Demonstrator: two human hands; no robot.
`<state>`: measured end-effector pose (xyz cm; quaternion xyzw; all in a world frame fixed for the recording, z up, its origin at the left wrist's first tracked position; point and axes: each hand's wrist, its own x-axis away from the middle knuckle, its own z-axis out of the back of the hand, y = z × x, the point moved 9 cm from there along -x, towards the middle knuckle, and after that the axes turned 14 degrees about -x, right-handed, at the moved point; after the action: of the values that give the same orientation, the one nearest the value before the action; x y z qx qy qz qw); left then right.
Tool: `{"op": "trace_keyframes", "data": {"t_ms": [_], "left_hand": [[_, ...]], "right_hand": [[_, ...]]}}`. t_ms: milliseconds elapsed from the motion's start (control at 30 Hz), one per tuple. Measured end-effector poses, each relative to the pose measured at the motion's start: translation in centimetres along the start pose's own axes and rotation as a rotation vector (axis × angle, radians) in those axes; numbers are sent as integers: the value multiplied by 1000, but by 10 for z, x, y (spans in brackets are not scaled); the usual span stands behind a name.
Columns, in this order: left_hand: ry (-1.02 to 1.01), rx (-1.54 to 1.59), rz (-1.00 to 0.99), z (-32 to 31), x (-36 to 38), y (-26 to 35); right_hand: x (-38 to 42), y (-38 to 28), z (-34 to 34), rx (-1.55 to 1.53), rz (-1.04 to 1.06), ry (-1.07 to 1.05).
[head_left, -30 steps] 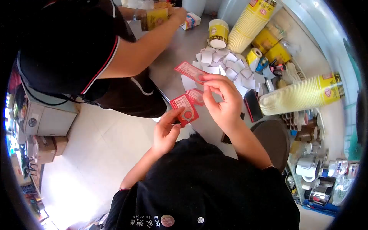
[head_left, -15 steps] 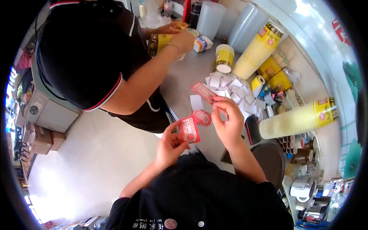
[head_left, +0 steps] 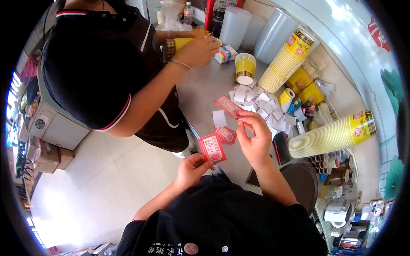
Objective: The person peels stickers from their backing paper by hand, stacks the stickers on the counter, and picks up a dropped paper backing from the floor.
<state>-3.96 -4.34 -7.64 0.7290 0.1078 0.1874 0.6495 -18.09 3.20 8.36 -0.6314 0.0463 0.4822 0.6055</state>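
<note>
My left hand [head_left: 192,171] pinches a red printed card [head_left: 211,148] by its lower edge, over the counter's near edge. Between thumb and fingertips, my right hand [head_left: 255,138] grips a second red card [head_left: 227,106], tilted over the counter. More red cards [head_left: 225,135] lie on the counter just beyond the left one. Close by is a single white slip [head_left: 219,119]. A loose heap of white paper slips [head_left: 270,104] spreads past my right fingers, which hide part of it.
At left, a co-worker in black [head_left: 92,77] holds a yellow paper cup [head_left: 181,45] at the counter [head_left: 198,87]. Stacked yellow cups [head_left: 284,62] stand at the back; another stack [head_left: 333,135] lies at right. A dark round stool [head_left: 301,185] sits beside me.
My left hand has tipped its card to lie flatter and shifted slightly lower. My right hand barely moves. The co-worker's forearm has turned and their torso leans back a little.
</note>
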Motion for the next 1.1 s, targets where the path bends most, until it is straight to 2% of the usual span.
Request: {"op": "trace_keyframes", "data": {"t_ms": [100, 200, 367, 467, 600, 667, 733, 800, 833, 933, 967, 1067, 1100], "left_hand": [[50, -25, -1, 2, 1, 9], [34, 89, -3, 3, 2, 12], [-13, -91, 28, 3, 4, 18], [0, -71, 30, 6, 4, 20], [15, -39, 20, 7, 3, 27], [20, -20, 24, 7, 4, 35], [-15, -31, 15, 6, 6, 43], [-29, -46, 25, 6, 7, 51], [-56, -80, 58, 4, 8, 52], [-97, -75, 67, -2, 12, 63], [-103, -37, 35, -3, 13, 68], [-115, 116, 9, -3, 15, 72], [-124, 123, 10, -2, 16, 73]], "right_hand": [[-1, -3, 0, -5, 9, 4], [-4, -9, -3, 2, 58, 8], [-7, -7, -7, -13, 41, -15], [-6, -4, -9, -35, 51, -12], [-8, -16, -20, 90, 165, -130], [-6, -8, -11, -118, -25, 14], [6, 2, -5, -88, -41, 20], [37, 47, -25, -302, -595, -162], [52, 50, -38, -662, -763, -145], [68, 40, -56, -758, -878, -257], [63, 37, -50, -728, -831, -153], [63, 33, -40, -818, -939, -81], [60, 29, -38, -807, -895, -78]]}}
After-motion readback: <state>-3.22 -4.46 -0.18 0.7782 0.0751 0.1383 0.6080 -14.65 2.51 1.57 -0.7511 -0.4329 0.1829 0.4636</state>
